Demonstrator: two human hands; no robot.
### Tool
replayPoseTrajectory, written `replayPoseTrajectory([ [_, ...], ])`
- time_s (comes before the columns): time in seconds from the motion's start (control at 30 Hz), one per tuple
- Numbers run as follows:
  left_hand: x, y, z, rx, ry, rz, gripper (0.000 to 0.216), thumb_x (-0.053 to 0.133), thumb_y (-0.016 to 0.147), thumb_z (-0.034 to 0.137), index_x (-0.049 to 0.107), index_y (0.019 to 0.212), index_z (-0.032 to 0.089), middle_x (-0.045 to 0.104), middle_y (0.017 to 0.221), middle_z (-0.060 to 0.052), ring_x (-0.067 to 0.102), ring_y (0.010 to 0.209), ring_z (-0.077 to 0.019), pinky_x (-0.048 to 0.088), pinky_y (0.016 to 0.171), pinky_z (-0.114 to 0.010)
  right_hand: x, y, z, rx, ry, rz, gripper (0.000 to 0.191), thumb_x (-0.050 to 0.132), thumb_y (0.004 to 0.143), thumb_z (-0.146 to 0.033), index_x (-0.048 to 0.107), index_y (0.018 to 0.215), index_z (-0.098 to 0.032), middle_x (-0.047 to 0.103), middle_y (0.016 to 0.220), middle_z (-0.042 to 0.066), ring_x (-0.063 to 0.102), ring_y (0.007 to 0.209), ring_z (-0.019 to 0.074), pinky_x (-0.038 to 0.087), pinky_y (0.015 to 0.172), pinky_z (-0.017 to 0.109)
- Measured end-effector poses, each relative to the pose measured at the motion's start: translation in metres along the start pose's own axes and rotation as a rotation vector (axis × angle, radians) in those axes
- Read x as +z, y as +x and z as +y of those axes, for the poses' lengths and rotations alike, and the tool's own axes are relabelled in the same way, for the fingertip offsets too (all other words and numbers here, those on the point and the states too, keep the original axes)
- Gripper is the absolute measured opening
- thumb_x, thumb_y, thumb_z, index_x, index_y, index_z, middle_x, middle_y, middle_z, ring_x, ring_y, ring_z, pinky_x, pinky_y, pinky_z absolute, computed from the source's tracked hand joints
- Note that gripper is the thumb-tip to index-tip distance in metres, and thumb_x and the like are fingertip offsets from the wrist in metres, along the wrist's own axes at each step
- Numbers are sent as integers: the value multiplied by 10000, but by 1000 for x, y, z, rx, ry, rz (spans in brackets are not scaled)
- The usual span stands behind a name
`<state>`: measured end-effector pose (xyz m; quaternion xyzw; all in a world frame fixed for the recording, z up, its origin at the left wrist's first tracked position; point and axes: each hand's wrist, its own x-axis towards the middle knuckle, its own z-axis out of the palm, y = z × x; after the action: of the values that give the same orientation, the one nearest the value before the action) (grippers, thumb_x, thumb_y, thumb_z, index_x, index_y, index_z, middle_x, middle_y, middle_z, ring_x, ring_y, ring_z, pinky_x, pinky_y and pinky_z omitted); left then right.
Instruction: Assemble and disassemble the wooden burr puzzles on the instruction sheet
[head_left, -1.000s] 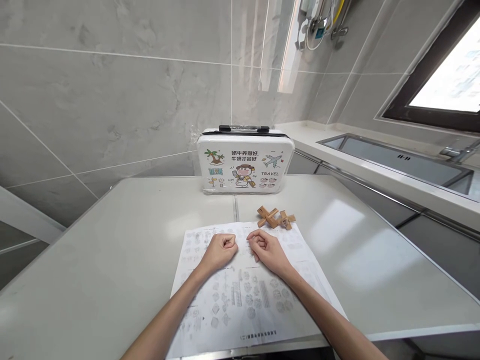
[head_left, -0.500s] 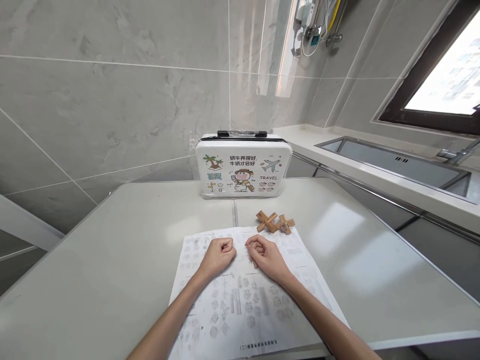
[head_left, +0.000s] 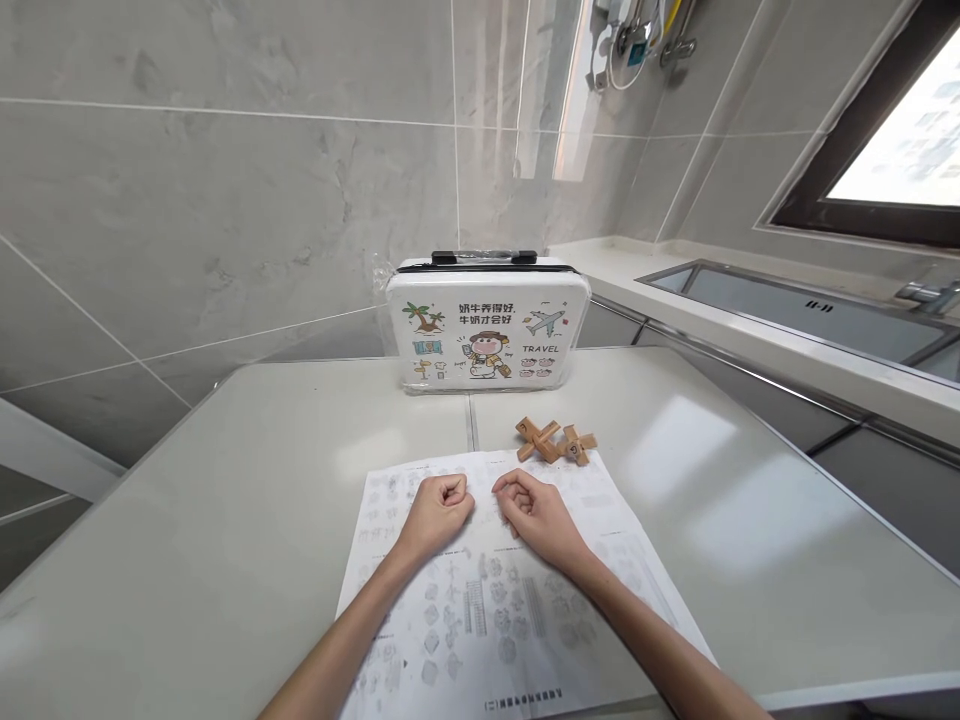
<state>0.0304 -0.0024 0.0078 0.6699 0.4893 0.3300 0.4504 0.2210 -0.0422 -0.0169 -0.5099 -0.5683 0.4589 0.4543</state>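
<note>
Left hand [head_left: 439, 512], right hand [head_left: 536, 512] on paper [head_left: 555, 665], both curled closed; wooden pieces [head_left: 538, 440] at one o'clock from right hand; suitcase [head_left: 487, 315] at twelve; faint print [head_left: 507, 650] perhaps drawings.

White case [head_left: 450, 378], busy print: green-and-brown palm [head_left: 425, 320], blue-grey plane [head_left: 545, 322], cartoon animal [head_left: 484, 366] in yellow jacket and brown hat, black lettering [head_left: 486, 309]. Handle [head_left: 484, 257] black. Over to wooden pieces [head_left: 538, 439]: warm brown, dark marks showing! Paper sheet [head_left: 525, 660] white, peppered with grey diagrams [head_left: 507, 649]. Tabletop [head_left: 225, 540] pale grey, glossy white glare. Wall tiles [head_left: 285, 200] grey, marbled, white grout lines [head_left: 225, 111]. Window frame [head_left: 870, 220] deep brown. Hose [head_left: 671, 18] bright yellow!
</note>
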Motion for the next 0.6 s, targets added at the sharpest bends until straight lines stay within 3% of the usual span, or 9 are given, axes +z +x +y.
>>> replayPoseTrajectory([
  [0.37, 0, -2, 3, -27, -3, -2, 347, 518, 695, 234, 177, 631, 231, 187, 604, 61, 182, 578, -112, 135, 559, -289, -2, 0, 1, 22, -45, -29, 122, 627, 941, -347, 674, 953, -235, 592, 650, -34, 540, 542, 158, 411, 548, 280],
  [0.6, 1, -3, 2, -47, 13, 6, 353, 519, 696, 211, 172, 633, 228, 178, 602, 60, 168, 575, -107, 127, 551, -292, -15, 0, -3, 42, -21, -144, 142, 620, 973, -360, 672, 952, -229, 617, 667, -28, 567, 553, 155, 430, 558, 280],
])
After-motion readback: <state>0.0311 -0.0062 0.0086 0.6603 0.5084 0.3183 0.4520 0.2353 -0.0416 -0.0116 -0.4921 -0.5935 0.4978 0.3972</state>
